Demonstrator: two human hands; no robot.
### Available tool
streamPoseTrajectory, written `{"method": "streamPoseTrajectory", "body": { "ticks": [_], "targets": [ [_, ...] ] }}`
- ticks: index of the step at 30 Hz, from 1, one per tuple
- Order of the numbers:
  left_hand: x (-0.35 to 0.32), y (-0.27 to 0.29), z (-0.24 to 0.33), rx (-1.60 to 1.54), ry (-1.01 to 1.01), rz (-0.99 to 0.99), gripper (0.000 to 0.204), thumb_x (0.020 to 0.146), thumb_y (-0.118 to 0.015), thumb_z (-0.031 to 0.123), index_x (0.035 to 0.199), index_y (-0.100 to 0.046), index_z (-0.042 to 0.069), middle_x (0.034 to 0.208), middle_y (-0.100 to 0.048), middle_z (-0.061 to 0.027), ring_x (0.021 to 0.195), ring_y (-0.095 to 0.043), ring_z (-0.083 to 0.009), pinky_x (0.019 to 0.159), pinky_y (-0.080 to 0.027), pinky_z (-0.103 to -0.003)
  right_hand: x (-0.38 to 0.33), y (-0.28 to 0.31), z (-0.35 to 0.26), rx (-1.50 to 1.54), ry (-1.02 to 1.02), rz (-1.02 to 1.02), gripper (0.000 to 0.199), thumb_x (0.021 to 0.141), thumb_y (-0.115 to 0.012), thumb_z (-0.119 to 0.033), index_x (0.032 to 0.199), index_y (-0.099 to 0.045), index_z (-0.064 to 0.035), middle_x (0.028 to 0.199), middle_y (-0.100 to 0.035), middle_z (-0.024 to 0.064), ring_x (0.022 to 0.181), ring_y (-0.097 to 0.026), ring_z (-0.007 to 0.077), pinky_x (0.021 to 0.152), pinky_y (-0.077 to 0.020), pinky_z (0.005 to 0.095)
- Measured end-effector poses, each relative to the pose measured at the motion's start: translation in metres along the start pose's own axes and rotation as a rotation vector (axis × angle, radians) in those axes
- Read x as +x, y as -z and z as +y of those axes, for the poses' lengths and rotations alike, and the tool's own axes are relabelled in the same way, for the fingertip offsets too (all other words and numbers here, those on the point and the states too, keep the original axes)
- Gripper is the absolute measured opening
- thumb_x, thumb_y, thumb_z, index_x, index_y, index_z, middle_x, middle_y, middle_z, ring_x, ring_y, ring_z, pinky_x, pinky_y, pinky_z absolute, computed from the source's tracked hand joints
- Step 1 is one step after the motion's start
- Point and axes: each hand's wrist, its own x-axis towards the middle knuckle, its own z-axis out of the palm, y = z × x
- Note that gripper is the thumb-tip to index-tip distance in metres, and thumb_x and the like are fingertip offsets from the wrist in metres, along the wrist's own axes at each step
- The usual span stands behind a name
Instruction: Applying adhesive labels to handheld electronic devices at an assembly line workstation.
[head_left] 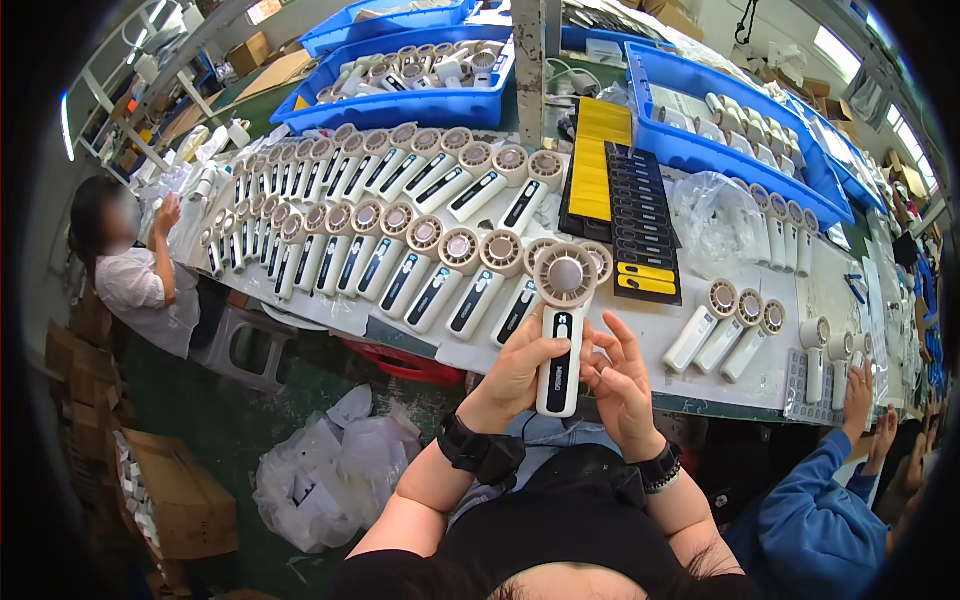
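A white handheld fan (566,277) with a round beige grille and a dark strip down its handle stands upright in front of me, over the table's near edge. My left hand (512,372) is closed around the handle, its thumb lying across the dark strip. Close to the handle's other side is my right hand (625,388), with fingers apart and partly curled; whether a fingertip touches the fan I cannot tell. Behind the held fan, two more fan heads show in part. Rows of similar fans (428,290), with dark strips on their handles, lie to the left.
Three fans without strips (740,325) lie to the right. Sheets of dark strips (640,225) and yellow backing sit near a post (531,75). Blue bins (480,108) line the back. One co-worker (140,270) is at left, another in a blue sleeve (815,510) at right.
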Motion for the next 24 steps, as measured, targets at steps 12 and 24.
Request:
{"method": "streamPoseTrajectory", "body": {
  "ticks": [12, 24],
  "targets": [
    [0.003, 0.004, 0.003, -0.037, -0.023, -0.045, 0.045, 0.086, -0.05, 0.004, 0.126, -0.029, 0.004, 0.104, -0.049, -0.0115, 0.083, -0.056, -0.0165, 0.067, -0.053, -0.031, 0.003, 0.003, 0.002, -0.008, -0.017, 0.011, 0.063, 0.083, -0.053, -0.01, 0.14, -0.027, -0.0049, 0.118, -0.048, 0.0108, 0.093, -0.057, 0.0162, 0.087, -0.0465, 0.0309],
    [0.003, 0.007, 0.01, -0.109, 0.0, 0.016, 0.031, 0.087, -0.051, 0.013, 0.114, -0.043, 0.001, 0.093, -0.054, -0.0119, 0.077, -0.056, -0.017, 0.068, -0.051, -0.03, 0.01, 0.001, 0.006, -0.023, -0.026, 0.047, 0.058, 0.085, -0.051, -0.01, 0.138, -0.03, -0.004, 0.115, -0.051, 0.0108, 0.093, -0.058, 0.0168, 0.086, -0.0471, 0.0307]
  ]
}}
